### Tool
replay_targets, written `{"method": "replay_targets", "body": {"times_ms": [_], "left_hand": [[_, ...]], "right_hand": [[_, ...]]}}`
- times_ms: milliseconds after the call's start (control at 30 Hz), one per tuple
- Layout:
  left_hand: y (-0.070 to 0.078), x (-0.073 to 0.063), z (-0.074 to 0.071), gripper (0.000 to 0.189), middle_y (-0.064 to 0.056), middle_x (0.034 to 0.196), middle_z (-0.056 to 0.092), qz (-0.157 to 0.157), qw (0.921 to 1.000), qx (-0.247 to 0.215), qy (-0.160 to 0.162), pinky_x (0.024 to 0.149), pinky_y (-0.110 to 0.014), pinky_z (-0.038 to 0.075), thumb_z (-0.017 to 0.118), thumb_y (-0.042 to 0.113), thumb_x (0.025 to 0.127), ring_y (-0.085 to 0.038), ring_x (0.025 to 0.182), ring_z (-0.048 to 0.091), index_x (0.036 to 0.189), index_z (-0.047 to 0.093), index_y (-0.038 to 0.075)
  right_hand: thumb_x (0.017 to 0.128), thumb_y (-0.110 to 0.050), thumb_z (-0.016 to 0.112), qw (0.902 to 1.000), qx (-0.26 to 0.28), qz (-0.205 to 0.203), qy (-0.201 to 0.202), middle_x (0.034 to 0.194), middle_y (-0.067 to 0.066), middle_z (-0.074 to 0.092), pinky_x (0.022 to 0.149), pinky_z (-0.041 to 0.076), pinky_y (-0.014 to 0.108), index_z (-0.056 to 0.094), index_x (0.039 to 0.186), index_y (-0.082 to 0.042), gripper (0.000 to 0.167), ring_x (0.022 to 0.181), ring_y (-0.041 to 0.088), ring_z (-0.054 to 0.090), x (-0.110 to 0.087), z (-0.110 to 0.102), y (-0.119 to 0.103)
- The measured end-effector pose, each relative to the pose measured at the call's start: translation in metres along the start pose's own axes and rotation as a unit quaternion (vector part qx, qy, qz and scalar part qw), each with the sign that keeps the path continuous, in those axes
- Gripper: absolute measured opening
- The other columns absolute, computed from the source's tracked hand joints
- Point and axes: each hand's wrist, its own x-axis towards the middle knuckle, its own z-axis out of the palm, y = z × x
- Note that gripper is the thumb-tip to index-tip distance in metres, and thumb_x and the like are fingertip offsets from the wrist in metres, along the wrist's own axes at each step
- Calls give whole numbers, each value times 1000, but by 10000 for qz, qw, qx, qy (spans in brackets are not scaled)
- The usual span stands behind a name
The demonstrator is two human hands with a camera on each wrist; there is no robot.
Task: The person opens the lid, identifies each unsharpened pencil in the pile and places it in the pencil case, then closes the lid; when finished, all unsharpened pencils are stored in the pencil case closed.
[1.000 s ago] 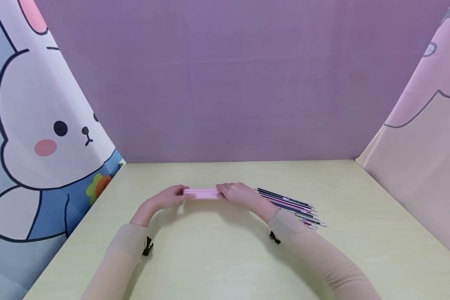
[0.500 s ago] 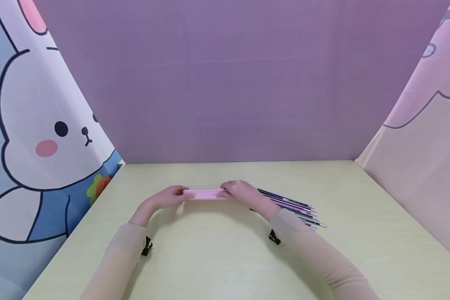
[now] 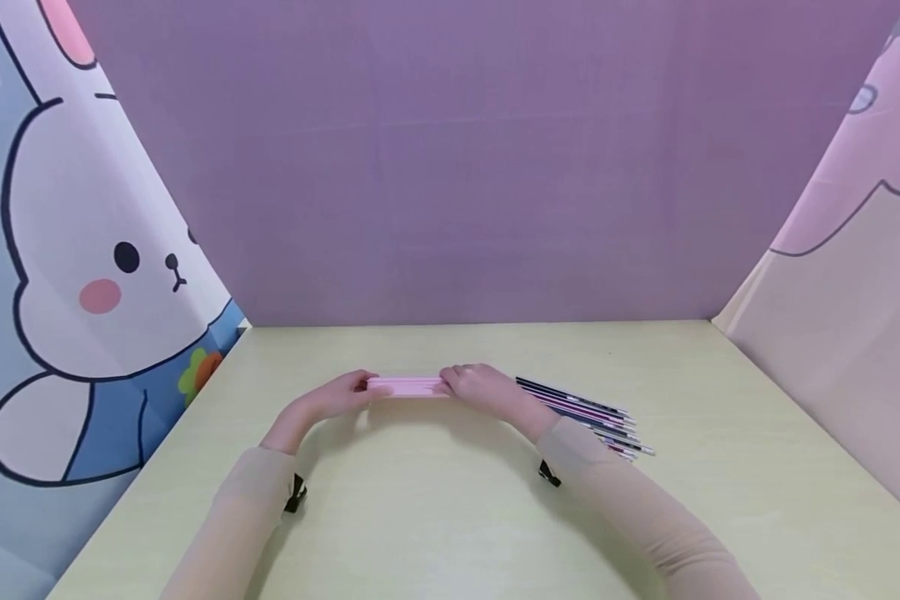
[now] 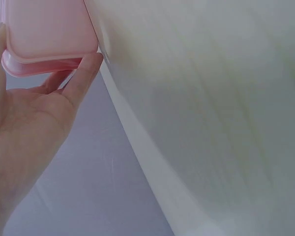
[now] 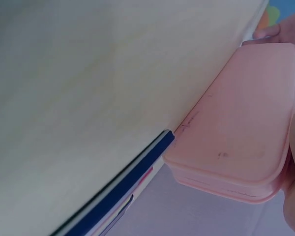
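A pink plastic pencil case [image 3: 411, 387] is on the table between both hands, its long side toward me. The left hand [image 3: 337, 395] holds its left end; in the left wrist view the thumb lies on one side of the case [image 4: 54, 29] and the fingers on the other. At the right end, the right hand [image 3: 486, 390] grips the case with bent fingers. Small dark marks show on the pink surface [image 5: 236, 108] in the right wrist view. The right hand is only partly seen there, at the edge.
A bundle of dark and striped pencils [image 3: 577, 407] lies right of the case, partly behind the right forearm. One dark blue pencil [image 5: 142, 164] reaches close to the case. A purple panel [image 3: 480, 183] rises at the back of the pale table [image 3: 435, 508].
The right hand has shifted slightly to the right along the pencil case, showing more of it. The left hand keeps its place, and the pencils lie as before.
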Motion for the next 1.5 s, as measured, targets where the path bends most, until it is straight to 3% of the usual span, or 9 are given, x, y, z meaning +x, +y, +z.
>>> {"method": "replay_targets", "body": {"times_ms": [100, 200, 433, 633, 767, 900, 1033, 1300, 1500], "left_hand": [[1, -1, -1, 62, -9, 104, 55, -15, 10000, 2, -7, 78, -33, 40, 49, 47, 94, -20, 91, 48, 133, 44, 0], [0, 0, -1, 64, -10, 109, 56, -18, 10000, 36, -22, 83, -35, 43, 49, 49, 93, -21, 96, 50, 134, 44, -1], [0, 3, -1, 68, -10, 109, 58, -114, 9999, -48, -40, 83, -35, 42, 47, 55, 92, -21, 97, 50, 132, 47, 1], [-2, 6, -1, 72, -9, 108, 59, -217, 9998, -31, 34, 84, -36, 43, 47, 60, 89, -20, 97, 52, 131, 47, 1], [-7, 7, 0, 71, -8, 108, 60, -254, 9996, -87, 76, 89, -39, 43, 48, 59, 89, -20, 100, 54, 130, 48, 2], [-8, 6, -1, 69, -11, 111, 60, -198, 9993, -322, 7, 90, -39, 44, 48, 55, 91, -21, 100, 55, 130, 47, -1], [-8, 7, -2, 67, -12, 112, 58, -146, 9986, -505, -19, 88, -36, 44, 49, 52, 91, -21, 100, 55, 130, 46, -2], [-8, 9, -1, 67, -11, 111, 59, -154, 9988, -472, -15, 89, -35, 43, 49, 53, 91, -20, 99, 55, 130, 47, -2], [-7, 10, 0, 62, -10, 103, 60, -162, 9991, -382, -41, 81, -30, 42, 49, 52, 91, -19, 93, 53, 122, 50, -2]], "right_hand": [[96, -25, 52, 9994, 306, 157, -27, 83, 7, 69, 65, 54, 25, 62, 96, -1, 26, 72, 16, 66, 0, 0, 1], [96, -26, 54, 9980, 562, 295, -75, 83, 6, 69, 65, 54, 25, 64, 93, -3, 26, 71, 14, 65, 0, 0, 2], [91, -18, 59, 9994, 161, -56, 294, 67, 1, 61, 51, 46, 20, 59, 75, -8, 18, 55, 9, 51, 0, -5, 3], [92, -11, 57, 9995, 295, 70, -115, 83, 5, 68, 64, 53, 23, 63, 94, -3, 10, 71, 13, 63, 1, -8, 3], [92, -12, 57, 9949, 922, 360, -197, 94, 8, 70, 74, 55, 25, 65, 106, -1, 19, 83, 16, 67, -2, -5, 6], [93, -20, 58, 9818, 1775, 666, -87, 98, 9, 70, 79, 54, 25, 68, 106, -2, 24, 89, 17, 67, -6, -1, 10], [92, -26, 61, 9723, 2127, 967, -111, 100, 8, 71, 81, 54, 25, 70, 106, -4, 28, 92, 17, 67, -6, -1, 11], [89, -25, 65, 9726, 2062, 1071, 72, 94, 6, 72, 73, 54, 23, 72, 99, -5, 24, 83, 14, 67, -4, -1, 11], [90, -23, 63, 9838, 1594, 817, 98, 93, 8, 72, 75, 55, 24, 71, 99, -2, 24, 83, 16, 69, -2, -2, 9]]}}
